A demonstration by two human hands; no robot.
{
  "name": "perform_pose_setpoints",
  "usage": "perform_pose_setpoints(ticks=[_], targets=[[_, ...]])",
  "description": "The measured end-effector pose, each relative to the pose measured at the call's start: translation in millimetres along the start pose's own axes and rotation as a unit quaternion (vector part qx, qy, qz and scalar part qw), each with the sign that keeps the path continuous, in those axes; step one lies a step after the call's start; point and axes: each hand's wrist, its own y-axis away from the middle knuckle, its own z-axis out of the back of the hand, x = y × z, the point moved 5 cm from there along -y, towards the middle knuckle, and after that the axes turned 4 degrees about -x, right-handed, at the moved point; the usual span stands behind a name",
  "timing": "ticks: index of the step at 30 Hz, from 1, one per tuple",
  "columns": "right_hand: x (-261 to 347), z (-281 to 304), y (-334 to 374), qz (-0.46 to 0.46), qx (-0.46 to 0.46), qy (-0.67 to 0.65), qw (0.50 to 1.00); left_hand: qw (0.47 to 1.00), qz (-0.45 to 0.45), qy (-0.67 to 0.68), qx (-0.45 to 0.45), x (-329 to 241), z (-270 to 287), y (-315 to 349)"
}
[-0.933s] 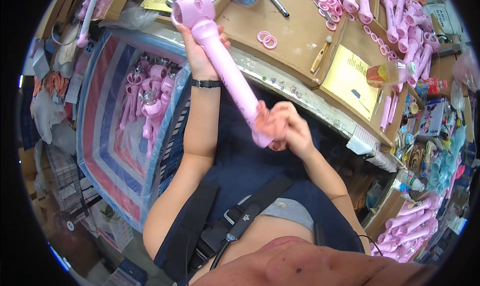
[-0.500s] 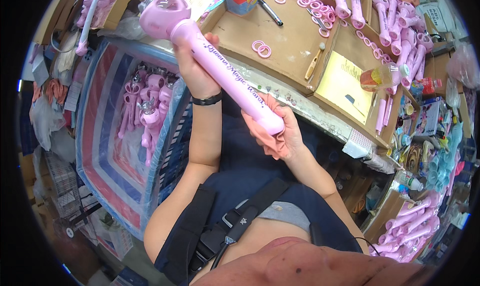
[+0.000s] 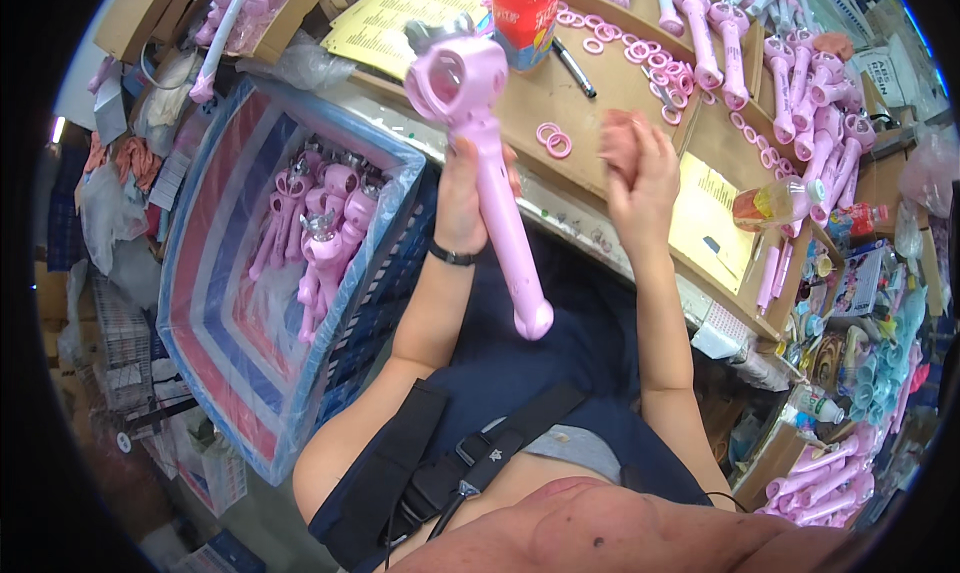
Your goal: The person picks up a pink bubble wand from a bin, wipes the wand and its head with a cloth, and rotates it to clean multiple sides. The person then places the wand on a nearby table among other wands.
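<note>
Holding one pink wand (image 3: 495, 183), one salmon cloth (image 3: 618, 147)

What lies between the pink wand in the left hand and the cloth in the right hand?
In the head view, two pink rings on the cardboard tray show between the wand and the cloth.

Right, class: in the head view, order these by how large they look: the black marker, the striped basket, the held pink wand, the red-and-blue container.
1. Striped basket
2. Held pink wand
3. Red-and-blue container, cut off by the top edge
4. Black marker
</note>
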Motion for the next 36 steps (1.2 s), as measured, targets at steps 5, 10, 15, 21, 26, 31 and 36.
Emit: perform_pose_setpoints(ticks=[5,10,15,21,26,31,36], targets=[[31,-16,77,-0.162,0.264,-0.387,0.869,1.000,0.008,-0.019,-0.014,17,0,10],[51,-37,149,-0.393,0.347,-0.555,0.645,0.999,0.007,-0.034,0.034,29,-19,19],[41,-33,152,-0.411,0.321,-0.554,0.649,0.993,0.105,-0.025,0.049,41,-34,34],[37,-31,174,-0.406,0.321,-0.577,0.632,0.982,0.174,0.017,0.065,50,-36,40],[36,-29,177,-0.399,0.318,-0.577,0.638,0.985,0.163,0.014,0.062,54,-34,45],[36,-15,169,-0.393,0.369,-0.547,0.641,0.976,0.146,0.062,0.152,40,-35,26],[38,-3,165,-0.375,0.396,-0.537,0.644,0.980,0.055,0.077,0.175,28,-38,4]])
